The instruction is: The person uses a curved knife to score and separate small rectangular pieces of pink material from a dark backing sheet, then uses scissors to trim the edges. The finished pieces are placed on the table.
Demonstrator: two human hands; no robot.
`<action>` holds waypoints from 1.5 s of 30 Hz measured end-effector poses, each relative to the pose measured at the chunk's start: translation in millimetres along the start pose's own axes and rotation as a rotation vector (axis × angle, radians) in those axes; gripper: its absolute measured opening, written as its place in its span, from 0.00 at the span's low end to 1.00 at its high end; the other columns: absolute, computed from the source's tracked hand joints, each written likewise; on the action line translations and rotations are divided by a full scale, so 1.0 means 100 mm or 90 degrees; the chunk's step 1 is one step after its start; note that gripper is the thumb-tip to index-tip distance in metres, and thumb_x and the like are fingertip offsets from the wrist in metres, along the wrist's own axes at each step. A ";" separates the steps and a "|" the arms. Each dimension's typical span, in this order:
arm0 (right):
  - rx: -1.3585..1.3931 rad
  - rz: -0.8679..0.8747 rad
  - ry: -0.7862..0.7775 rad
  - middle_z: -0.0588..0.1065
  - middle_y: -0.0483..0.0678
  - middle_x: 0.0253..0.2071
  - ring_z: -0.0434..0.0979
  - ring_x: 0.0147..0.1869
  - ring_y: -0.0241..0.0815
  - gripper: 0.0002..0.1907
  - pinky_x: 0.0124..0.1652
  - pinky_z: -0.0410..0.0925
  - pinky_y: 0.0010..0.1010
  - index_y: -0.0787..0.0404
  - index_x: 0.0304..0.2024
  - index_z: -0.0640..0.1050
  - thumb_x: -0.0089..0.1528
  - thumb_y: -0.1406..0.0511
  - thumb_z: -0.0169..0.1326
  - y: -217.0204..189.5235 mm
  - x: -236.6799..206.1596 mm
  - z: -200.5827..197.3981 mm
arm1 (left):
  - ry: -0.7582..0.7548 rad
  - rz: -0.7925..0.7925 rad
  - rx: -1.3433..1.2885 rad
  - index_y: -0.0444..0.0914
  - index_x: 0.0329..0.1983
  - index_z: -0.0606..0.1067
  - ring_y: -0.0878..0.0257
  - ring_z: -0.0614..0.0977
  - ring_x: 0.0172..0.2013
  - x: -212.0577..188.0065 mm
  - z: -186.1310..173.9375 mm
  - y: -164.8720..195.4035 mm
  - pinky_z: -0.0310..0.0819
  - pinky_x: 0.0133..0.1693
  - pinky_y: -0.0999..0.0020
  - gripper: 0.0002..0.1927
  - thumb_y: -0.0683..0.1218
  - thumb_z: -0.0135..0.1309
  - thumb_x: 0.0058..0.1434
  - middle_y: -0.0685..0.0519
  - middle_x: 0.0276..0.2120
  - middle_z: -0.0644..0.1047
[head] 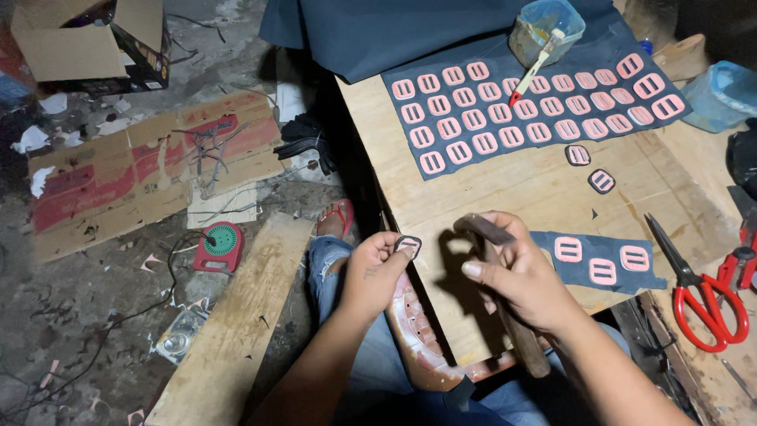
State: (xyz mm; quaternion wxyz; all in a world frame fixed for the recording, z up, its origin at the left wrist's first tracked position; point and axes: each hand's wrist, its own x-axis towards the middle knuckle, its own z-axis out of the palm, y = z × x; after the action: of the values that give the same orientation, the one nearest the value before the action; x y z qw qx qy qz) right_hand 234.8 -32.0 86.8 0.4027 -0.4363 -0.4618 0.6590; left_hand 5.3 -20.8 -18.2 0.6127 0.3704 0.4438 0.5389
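My left hand (377, 268) pinches a small pink buckle-shaped piece with a dark cut edge (408, 245) at the table's front left edge. My right hand (516, 278) grips a wooden-handled tool (516, 331), its dark head (482, 228) up near the piece. A dark blue fabric sheet (441, 167) further back carries several rows of pink pieces (512, 136). A smaller fabric strip (599, 261) with three pink pieces lies right of my right hand. Two cut-out pieces (590, 167) rest loose on the wood.
Red-handled scissors (706, 296) lie at the right edge. A glue pot with a brush (544, 35) stands on the fabric at the back. A blue bin (721, 95) is at far right. Cardboard (134, 173), a plank (236, 315) and scraps cover the floor on the left.
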 end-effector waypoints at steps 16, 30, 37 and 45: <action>0.116 0.095 0.031 0.72 0.48 0.24 0.72 0.22 0.38 0.15 0.22 0.68 0.30 0.65 0.33 0.73 0.68 0.60 0.49 0.10 -0.12 -0.11 | -0.163 -0.047 0.005 0.31 0.48 0.76 0.73 0.77 0.35 -0.27 0.20 0.52 0.71 0.38 0.78 0.10 0.38 0.52 0.64 0.55 0.37 0.80; -0.188 0.069 0.015 0.75 0.50 0.25 0.74 0.25 0.37 0.13 0.27 0.69 0.31 0.67 0.40 0.78 0.67 0.62 0.52 0.11 -0.29 -0.13 | -0.118 -0.107 0.051 0.30 0.41 0.77 0.73 0.75 0.29 -0.35 0.29 0.55 0.70 0.31 0.77 0.07 0.39 0.55 0.62 0.57 0.29 0.78; -0.417 -0.193 0.027 0.79 0.48 0.41 0.78 0.47 0.38 0.17 0.47 0.70 0.29 0.68 0.52 0.75 0.64 0.64 0.54 0.04 -0.21 0.13 | -0.092 -0.083 0.109 0.30 0.41 0.78 0.73 0.76 0.29 -0.29 0.19 0.40 0.70 0.31 0.77 0.07 0.39 0.54 0.64 0.57 0.29 0.78; -0.510 -0.126 0.041 0.81 0.56 0.51 0.79 0.55 0.45 0.20 0.51 0.69 0.33 0.65 0.57 0.76 0.63 0.65 0.55 -0.02 0.09 0.20 | 0.118 -0.060 0.065 0.33 0.44 0.70 0.67 0.80 0.25 0.00 0.09 0.13 0.76 0.26 0.73 0.10 0.38 0.56 0.61 0.51 0.29 0.79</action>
State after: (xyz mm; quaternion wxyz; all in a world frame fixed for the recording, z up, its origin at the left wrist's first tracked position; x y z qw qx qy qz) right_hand 213.3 -28.3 90.9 0.2767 -0.5321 -0.7088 0.3714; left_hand 9.4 -19.2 -3.2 0.5738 0.3286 0.5424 0.5183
